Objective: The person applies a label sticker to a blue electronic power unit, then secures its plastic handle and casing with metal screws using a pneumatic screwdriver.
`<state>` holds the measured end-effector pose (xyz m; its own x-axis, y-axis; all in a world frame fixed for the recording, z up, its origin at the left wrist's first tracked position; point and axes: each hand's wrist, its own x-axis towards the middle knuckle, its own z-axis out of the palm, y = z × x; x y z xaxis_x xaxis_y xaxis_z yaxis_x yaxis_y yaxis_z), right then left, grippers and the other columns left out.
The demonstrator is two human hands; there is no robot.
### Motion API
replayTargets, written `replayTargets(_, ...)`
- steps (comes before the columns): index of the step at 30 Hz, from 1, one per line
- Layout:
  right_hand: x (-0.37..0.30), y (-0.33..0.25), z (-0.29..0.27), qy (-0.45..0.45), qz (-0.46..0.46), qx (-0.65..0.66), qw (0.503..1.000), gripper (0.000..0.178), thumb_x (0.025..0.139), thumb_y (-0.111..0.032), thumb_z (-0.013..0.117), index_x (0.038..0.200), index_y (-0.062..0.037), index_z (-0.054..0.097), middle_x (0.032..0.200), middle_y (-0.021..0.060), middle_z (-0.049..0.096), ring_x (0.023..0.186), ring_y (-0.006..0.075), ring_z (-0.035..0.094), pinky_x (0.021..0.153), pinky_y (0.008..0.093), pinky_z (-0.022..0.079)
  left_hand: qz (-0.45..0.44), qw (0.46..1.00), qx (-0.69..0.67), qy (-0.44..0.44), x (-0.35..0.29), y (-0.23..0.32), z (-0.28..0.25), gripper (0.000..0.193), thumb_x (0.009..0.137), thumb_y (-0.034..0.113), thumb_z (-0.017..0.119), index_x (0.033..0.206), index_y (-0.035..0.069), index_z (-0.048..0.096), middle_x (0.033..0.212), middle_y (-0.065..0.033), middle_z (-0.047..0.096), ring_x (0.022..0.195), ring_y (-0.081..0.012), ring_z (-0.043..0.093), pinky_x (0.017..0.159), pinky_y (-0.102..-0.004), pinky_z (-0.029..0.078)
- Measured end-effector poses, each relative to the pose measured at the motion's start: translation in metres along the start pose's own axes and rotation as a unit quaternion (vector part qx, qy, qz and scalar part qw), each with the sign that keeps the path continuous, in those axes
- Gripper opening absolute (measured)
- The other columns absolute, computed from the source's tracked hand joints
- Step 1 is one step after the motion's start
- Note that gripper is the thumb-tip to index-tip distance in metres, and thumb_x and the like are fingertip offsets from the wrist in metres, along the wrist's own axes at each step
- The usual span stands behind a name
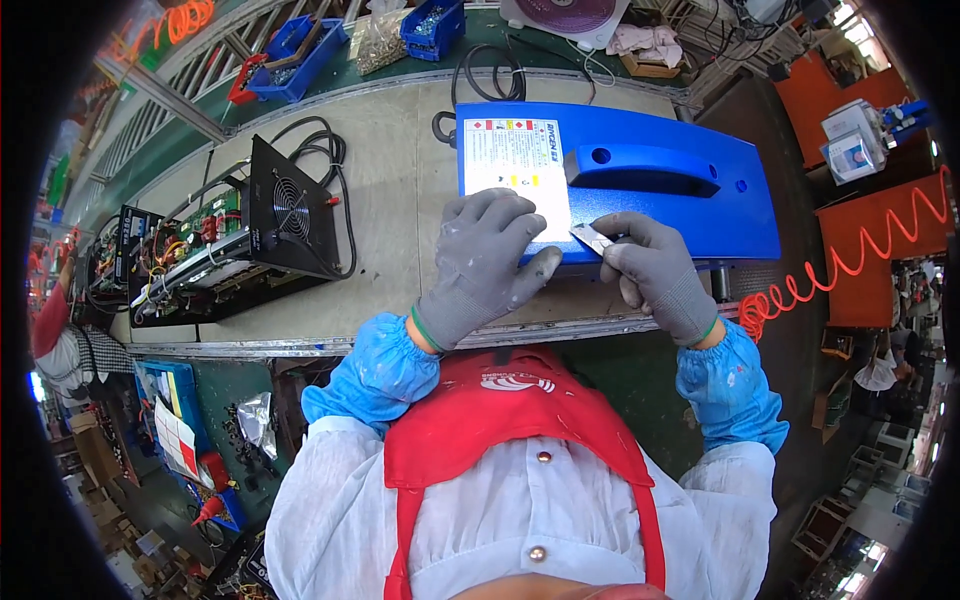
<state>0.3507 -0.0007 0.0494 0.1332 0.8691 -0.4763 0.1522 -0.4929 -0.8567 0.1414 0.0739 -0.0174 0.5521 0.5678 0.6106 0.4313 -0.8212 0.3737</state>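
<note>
White shirt [500,500] and red apron [440,440] on me are closest, blue sleeve covers [372,375] on both forearms, grey gloves on. Blue case [690,220] sits on the bench [390,240] in front of me: raised handle [640,172] on top, white label [512,155] at its left end. Left hand [482,265] is palm down over the label's lower part, fingers part-bent and slightly spread, thumb out to the right, nothing gripped. Right hand [655,275] has a small metal blade [592,238] pinched between thumb and fingers, tip at the label's lower right corner; can't tell if it touches. Left on the bench: black unit [265,235] with fan, boards exposed, black cable [336,160] looped beside it. Blue bins [432,48] past the far edge. Orange coiled hose [847,262] off right.
</note>
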Motion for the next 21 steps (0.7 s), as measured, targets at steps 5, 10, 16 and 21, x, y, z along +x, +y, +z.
replayTargets(5,0.002,0.005,-0.006,-0.024,0.015,0.108,0.994,0.037,0.09,-0.013,0.051,0.122,0.0054,0.057,0.076,0.007,0.061,0.046,0.0055,0.048,0.036,0.0199,0.034,-0.011,1.0,-0.002,-0.007,0.001,0.0,0.002,0.032,0.075,0.03,0.078,0.096,0.009,0.067,0.1,-0.0059,0.064,0.099,-0.0256,0.06,0.087,-0.0429,0.042)
replayTargets(10,0.015,0.014,0.002,-0.129,0.0,0.209,0.969,0.037,0.091,-0.016,0.051,0.121,0.0048,0.057,0.08,0.0056,0.061,0.051,0.0049,0.049,0.038,0.0189,0.034,-0.03,0.999,0.017,-0.041,0.01,0.01,-0.006,0.035,0.073,0.032,0.079,0.097,0.009,0.067,0.101,-0.0064,0.064,0.098,-0.0258,0.059,0.085,-0.0436,0.042)
replayTargets(16,0.004,-0.002,-0.007,0.037,-0.123,-0.077,0.989,0.032,0.091,-0.017,0.054,0.115,0.0018,0.063,0.074,0.0072,0.063,0.054,0.0087,0.054,0.044,0.0245,0.041,-0.053,0.997,0.02,-0.056,0.009,0.011,-0.005,0.038,0.072,0.035,0.08,0.097,0.009,0.067,0.101,-0.0071,0.064,0.1,-0.0275,0.058,0.086,-0.0437,0.043)
replayTargets(21,0.009,-0.013,-0.019,-0.028,-0.023,-0.171,0.985,0.031,0.087,-0.016,0.057,0.11,0.0025,0.065,0.069,0.0088,0.063,0.051,0.0117,0.056,0.046,0.0273,0.044,-0.064,0.996,0.022,-0.056,0.009,0.013,-0.004,0.038,0.071,0.035,0.08,0.095,0.009,0.067,0.101,-0.007,0.064,0.1,-0.0285,0.058,0.087,-0.0433,0.043)
